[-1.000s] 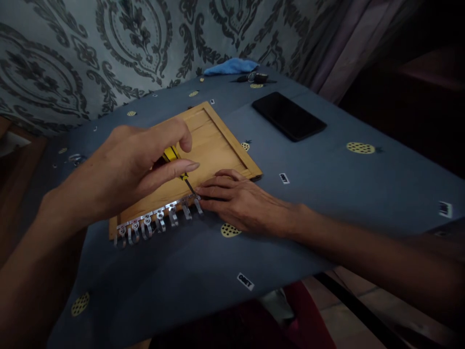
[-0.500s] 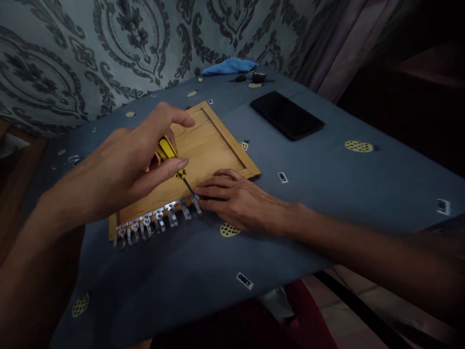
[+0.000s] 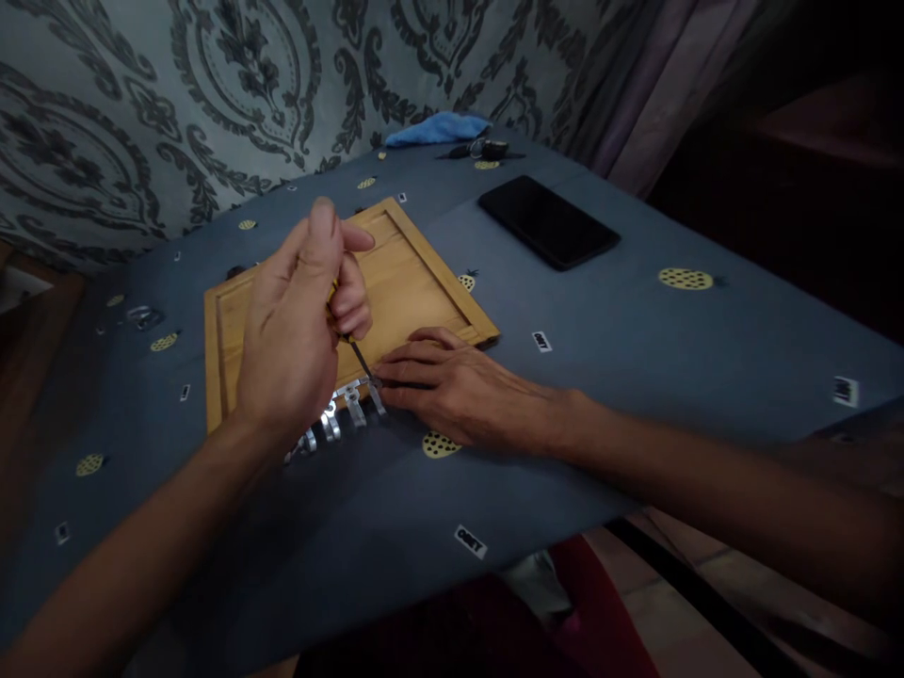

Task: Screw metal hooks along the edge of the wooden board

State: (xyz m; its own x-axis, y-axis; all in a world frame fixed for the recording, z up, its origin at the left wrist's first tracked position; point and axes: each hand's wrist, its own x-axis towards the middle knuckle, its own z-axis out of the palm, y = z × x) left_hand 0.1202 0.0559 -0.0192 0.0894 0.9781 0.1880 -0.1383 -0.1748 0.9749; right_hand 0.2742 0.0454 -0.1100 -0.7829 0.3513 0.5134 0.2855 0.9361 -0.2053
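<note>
Wooden board, likely stiff, suits rim holds; our left hand grips a screwdriver, our right hand lies flattish.

Right of wooden panel: phone, bare cloth between. Far edge: blue cloth, dark keys. Near side: open tabletop.

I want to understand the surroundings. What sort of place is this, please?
It looks like a room in a home, though I cannot be sure: a patterned curtain or wall covering, a table with a pineapple-print cloth, and a phone lying on it.
</note>
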